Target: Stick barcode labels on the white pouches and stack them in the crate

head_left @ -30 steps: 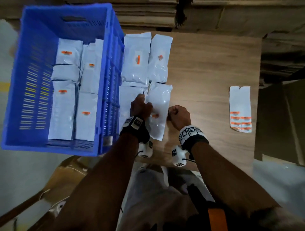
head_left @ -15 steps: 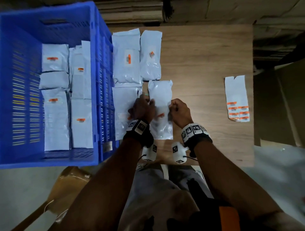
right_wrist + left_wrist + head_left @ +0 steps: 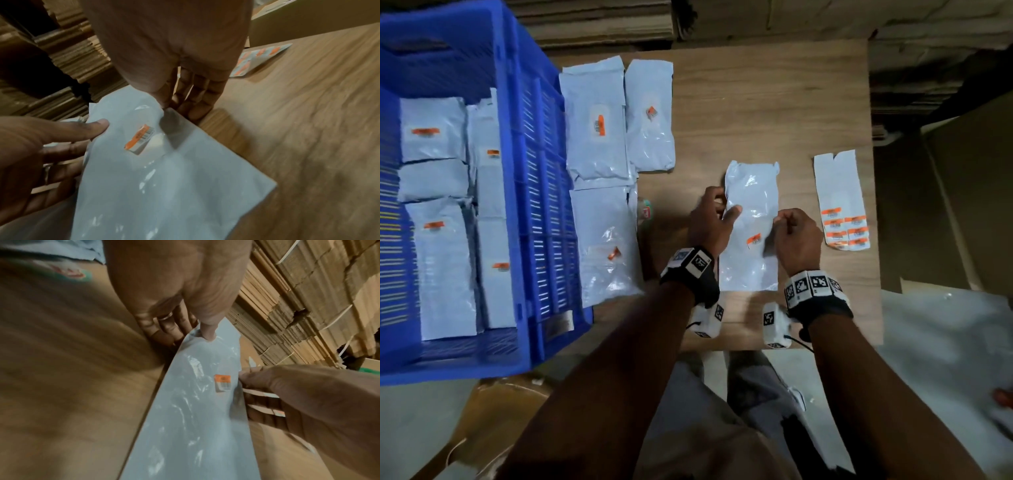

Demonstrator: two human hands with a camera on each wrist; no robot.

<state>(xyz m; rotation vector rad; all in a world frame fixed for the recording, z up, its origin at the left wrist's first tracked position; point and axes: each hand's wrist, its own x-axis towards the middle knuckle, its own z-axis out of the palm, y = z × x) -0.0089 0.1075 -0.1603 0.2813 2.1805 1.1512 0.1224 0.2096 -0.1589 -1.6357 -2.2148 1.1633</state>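
A white pouch (image 3: 751, 226) is pinched at its long edges by the left hand (image 3: 710, 222) and right hand (image 3: 796, 236), likely for carrying flat, labelled, above the bench (image 3: 756, 102); the crate (image 3: 527, 192) lies at nine o'clock.

White pouch (image 3: 751, 226) bears an orange-and-white barcode label (image 3: 753, 240); crate (image 3: 524, 178) blue; table (image 3: 774, 113) wood-grained brown.
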